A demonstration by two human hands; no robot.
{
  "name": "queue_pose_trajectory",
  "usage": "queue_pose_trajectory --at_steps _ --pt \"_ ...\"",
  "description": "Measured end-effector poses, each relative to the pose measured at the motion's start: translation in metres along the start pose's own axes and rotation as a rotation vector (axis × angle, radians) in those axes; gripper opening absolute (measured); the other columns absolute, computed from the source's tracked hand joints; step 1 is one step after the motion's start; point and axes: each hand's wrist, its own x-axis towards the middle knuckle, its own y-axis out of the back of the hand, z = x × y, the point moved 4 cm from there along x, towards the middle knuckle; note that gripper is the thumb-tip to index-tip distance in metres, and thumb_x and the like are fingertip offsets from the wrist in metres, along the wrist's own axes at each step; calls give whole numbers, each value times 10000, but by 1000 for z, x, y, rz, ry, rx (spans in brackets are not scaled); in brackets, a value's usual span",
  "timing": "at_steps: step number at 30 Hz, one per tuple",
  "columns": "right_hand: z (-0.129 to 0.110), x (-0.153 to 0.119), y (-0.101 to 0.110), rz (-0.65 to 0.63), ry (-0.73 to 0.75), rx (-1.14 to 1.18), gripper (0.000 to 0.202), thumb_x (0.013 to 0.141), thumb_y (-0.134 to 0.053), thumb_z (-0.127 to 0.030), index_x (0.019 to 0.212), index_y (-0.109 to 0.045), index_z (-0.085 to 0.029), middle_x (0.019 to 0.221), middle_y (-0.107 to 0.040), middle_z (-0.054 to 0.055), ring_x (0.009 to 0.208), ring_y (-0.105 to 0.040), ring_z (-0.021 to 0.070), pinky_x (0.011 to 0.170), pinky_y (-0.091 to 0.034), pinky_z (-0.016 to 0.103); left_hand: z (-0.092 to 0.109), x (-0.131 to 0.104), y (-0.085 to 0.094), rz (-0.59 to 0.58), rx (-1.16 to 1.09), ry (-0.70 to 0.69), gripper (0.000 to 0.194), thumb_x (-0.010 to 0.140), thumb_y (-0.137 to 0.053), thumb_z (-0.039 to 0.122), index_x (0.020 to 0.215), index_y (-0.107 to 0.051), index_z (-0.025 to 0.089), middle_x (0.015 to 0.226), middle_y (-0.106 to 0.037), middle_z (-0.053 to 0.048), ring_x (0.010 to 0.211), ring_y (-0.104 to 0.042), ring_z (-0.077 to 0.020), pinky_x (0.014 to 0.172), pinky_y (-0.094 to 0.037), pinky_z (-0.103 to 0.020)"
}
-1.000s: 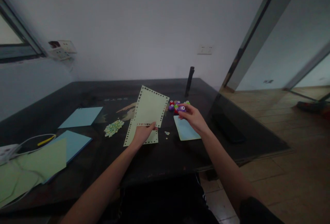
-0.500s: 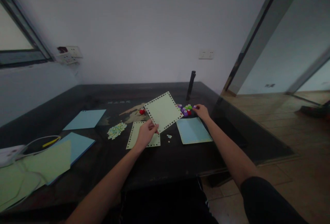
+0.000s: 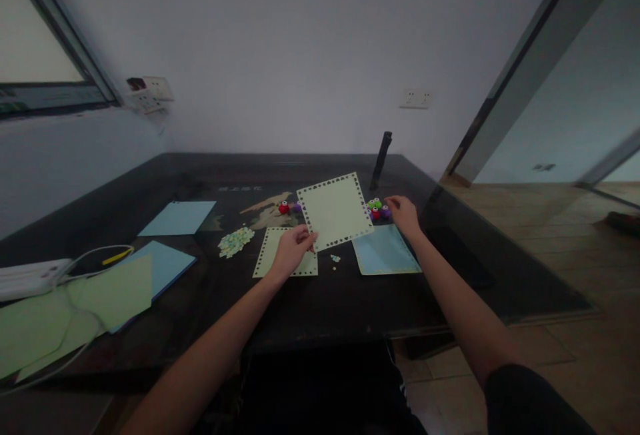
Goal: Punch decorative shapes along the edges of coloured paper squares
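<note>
My left hand [image 3: 293,248] pinches the lower left corner of a pale green sheet [image 3: 335,211] with small shapes punched along its edges, tilted above the table. Beneath it lies another punched green sheet [image 3: 270,251]. My right hand [image 3: 403,213] is beside a cluster of small punches, including a green one [image 3: 375,203] and a purple one [image 3: 385,211]; its thumb and finger are bent, and whether anything is between them cannot be made out. A red punch [image 3: 284,207] sits left of the held sheet. A blue sheet [image 3: 385,251] lies below my right hand.
On the dark table [image 3: 210,308] are a pile of paper bits [image 3: 236,241] and a blue sheet [image 3: 179,218]. Green sheets [image 3: 110,291], a white power strip [image 3: 30,279] and its cable are at left. A black upright object [image 3: 382,158] stands at the back.
The held sheet has turned more upright. My right hand has moved slightly off the purple punch it was touching. The view has shifted a little, so the table sits further right.
</note>
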Motion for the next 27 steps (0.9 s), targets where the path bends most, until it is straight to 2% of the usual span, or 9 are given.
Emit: queue_pose_trajectory --at_steps 2,4,6,8,11,16,22,25,27 --pt "-21 -14 0 -163 10 306 347 854 -451 -414 874 -678 -153 827 -681 99 772 -622 202 749 -471 343 -1 0 0 -2 0 -2 195 768 -580 332 738 -570 139 580 -554 15 545 -547 -122 567 -414 -239" --pt "-41 -31 -1 -306 -62 616 448 854 -415 -525 892 -664 -155 797 -682 91 709 -627 183 677 -484 322 0 0 0 -6 4 -1 204 765 -581 341 724 -569 142 579 -548 17 548 -542 -122 567 -408 -238" --pt "-55 -46 -1 -335 -106 740 424 784 -530 -551 879 -665 -160 761 -676 74 674 -615 168 648 -483 306 0 -1 -1 -10 3 6 206 760 -584 345 723 -572 143 582 -549 17 550 -539 -123 568 -407 -239" --pt "-61 -56 -2 -306 -126 772 350 666 -684 -488 811 -663 -171 719 -663 43 642 -596 154 630 -478 298 1 -1 -1 -14 2 16 205 752 -591 347 722 -573 145 587 -552 16 553 -538 -123 570 -409 -240" --pt "-61 -62 -4 -245 -152 795 290 567 -765 -386 720 -642 -172 644 -633 7 590 -566 136 604 -461 291 2 -2 -1 -19 13 17 211 745 -595 355 715 -574 148 584 -553 16 559 -539 -126 570 -410 -239" --pt "-58 -67 -6 -236 -181 819 291 562 -763 -385 694 -629 -163 611 -611 1 569 -552 129 578 -446 288 6 -2 0 14 105 -10 243 774 -555 379 686 -582 154 567 -538 21 549 -527 -123 562 -402 -233" --pt "-59 -69 7 -196 -174 771 330 544 -759 -428 682 -609 -168 656 -615 19 607 -566 141 571 -453 287 13 -4 -7 38 129 -11 235 786 -548 359 674 -578 154 543 -537 23 542 -546 -122 581 -428 -236" --pt "-57 -69 15 -178 -166 751 340 552 -745 -438 715 -611 -171 676 -629 29 611 -574 147 593 -467 303 18 -3 -12 51 64 -6 185 754 -596 303 856 -589 149 625 -586 17 564 -572 -122 578 -452 -235" --pt "-54 -71 21 -165 -163 745 356 552 -741 -445 742 -612 -174 660 -627 23 596 -569 147 585 -468 303 23 -1 -16 73 10 -14 361 735 -622 260 1067 -531 151 667 -607 18 577 -586 -121 595 -472 -240"
